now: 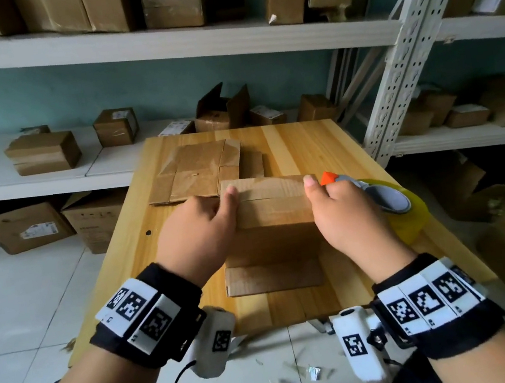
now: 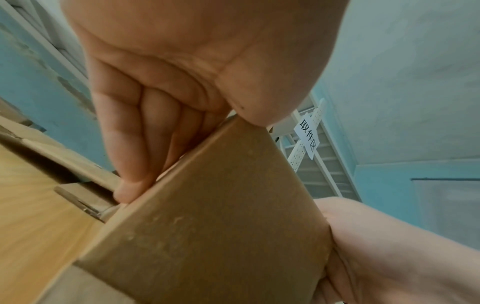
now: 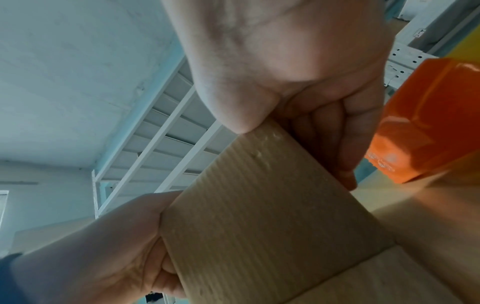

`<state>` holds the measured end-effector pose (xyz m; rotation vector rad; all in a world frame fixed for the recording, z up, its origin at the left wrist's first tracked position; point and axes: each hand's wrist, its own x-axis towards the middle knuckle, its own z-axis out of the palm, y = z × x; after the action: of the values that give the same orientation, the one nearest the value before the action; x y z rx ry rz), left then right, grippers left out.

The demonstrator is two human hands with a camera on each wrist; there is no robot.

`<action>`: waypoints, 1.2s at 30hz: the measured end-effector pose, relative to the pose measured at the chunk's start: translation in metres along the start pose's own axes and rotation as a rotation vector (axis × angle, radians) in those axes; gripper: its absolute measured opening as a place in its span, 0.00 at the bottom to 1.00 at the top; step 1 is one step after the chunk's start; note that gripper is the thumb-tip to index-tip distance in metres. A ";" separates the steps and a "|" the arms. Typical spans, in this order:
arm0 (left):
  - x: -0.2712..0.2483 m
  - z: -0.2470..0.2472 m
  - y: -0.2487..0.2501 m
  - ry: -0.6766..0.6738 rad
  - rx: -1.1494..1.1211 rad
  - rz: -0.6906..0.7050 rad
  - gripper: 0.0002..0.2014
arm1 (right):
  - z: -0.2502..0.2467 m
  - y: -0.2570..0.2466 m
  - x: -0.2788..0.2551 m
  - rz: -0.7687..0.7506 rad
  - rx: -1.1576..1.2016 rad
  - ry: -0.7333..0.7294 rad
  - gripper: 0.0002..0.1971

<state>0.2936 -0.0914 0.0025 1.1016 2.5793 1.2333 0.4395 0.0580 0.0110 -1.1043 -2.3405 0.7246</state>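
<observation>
A brown cardboard box (image 1: 273, 208) stands on the wooden table (image 1: 303, 148), one flap lying flat toward me. My left hand (image 1: 204, 227) grips its left end, thumb on the top edge and fingers (image 2: 135, 164) down the outer side. My right hand (image 1: 335, 215) grips the right end the same way, thumb on top, fingers (image 3: 337, 144) on the side. The box face fills both wrist views (image 2: 221, 226) (image 3: 272, 205). What is inside the box is hidden.
A tape dispenser (image 1: 384, 195) with an orange tip (image 3: 426, 123) and a yellowish tape roll lies just right of my right hand. Flattened cardboard (image 1: 200, 172) lies at the table's far side. Shelves (image 1: 159, 45) with several boxes stand behind, and cartons sit on the floor.
</observation>
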 end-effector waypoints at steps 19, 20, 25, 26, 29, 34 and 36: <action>0.002 -0.011 -0.007 0.273 -0.594 0.147 0.23 | 0.012 -0.007 -0.007 -0.302 0.461 0.297 0.17; 0.005 -0.011 -0.008 0.241 -0.751 0.072 0.25 | 0.014 -0.008 -0.007 -0.260 0.517 0.272 0.16; 0.014 -0.014 -0.015 -0.013 -1.198 -0.205 0.23 | 0.013 -0.010 -0.001 0.037 0.836 0.177 0.25; 0.015 -0.013 -0.018 -0.024 -1.185 -0.214 0.24 | 0.013 -0.009 -0.001 0.026 0.845 0.185 0.24; 0.016 -0.008 -0.019 0.000 -1.185 -0.246 0.24 | 0.013 -0.007 -0.002 -0.051 0.840 0.198 0.13; 0.017 -0.005 -0.020 0.063 -1.202 -0.256 0.25 | 0.017 -0.004 -0.001 -0.103 0.814 0.176 0.11; 0.018 -0.005 -0.021 0.067 -1.207 -0.255 0.19 | 0.017 -0.005 -0.002 -0.126 0.822 0.181 0.13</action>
<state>0.2667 -0.0917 -0.0052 0.4282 1.3632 2.1997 0.4276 0.0491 0.0011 -0.6072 -1.6598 1.3042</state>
